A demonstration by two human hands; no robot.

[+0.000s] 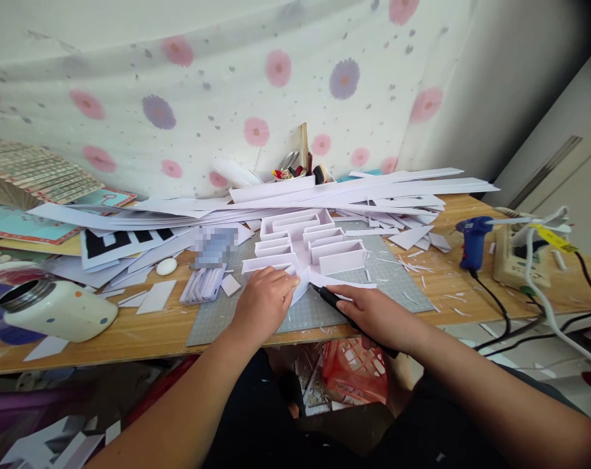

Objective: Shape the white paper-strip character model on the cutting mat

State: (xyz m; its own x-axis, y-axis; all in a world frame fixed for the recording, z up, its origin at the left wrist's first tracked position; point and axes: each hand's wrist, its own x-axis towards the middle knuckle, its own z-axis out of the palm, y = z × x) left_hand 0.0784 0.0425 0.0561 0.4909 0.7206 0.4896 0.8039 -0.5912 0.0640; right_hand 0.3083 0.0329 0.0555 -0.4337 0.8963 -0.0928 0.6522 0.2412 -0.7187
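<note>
My right hand (376,312) is closed round a black craft knife (337,303), its tip pointing up and left at a white board piece. My left hand (266,299) is closed, with fingertips pinched at the edge of that curved white board piece (301,288), beside the knife tip. Just beyond both hands stands a white board model (300,244) with several upright, box-like parts on either side of a middle strip. Beneath it lies a grey cutting mat (397,280). My palm hides part of the piece on the left.
A blue glue gun (474,241) stands on the right, near cables and a power strip (517,254). Long white strips (295,205) are piled behind the model. An open jar (63,309) lies at left, near a white lid (167,266). A red basket (356,371) sits below the table.
</note>
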